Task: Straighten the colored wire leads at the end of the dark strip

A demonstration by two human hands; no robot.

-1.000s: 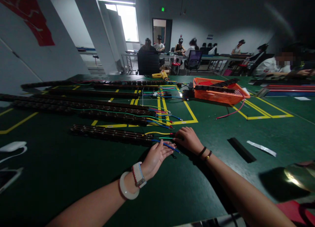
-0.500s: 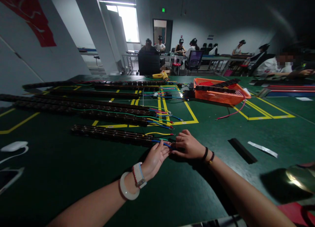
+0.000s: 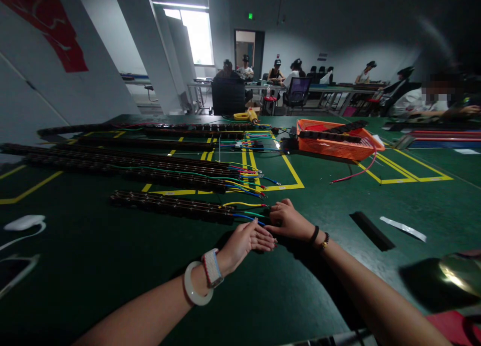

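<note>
A short dark cable chain lies on the green table, with yellow, green and blue wires coming out of its right end. My right hand is closed at the ends of these wires. The green and blue ones run in among its curled fingers, which hide their tips. Stretched out flat with the palm turned up, my left hand is beside the blue wire, its thumb near it. The yellow wire's red-sleeved end lies just left of my right hand.
Several longer cable chains with loose wires lie behind. An orange basket holds more chain pieces. Beyond the chains sits a yellow heat gun. At right are a black strip and a white strip. People sit at tables behind.
My left hand's fingers have straightened and moved slightly right and down, away from the blue wire. My right hand has shifted slightly right, still closed.
</note>
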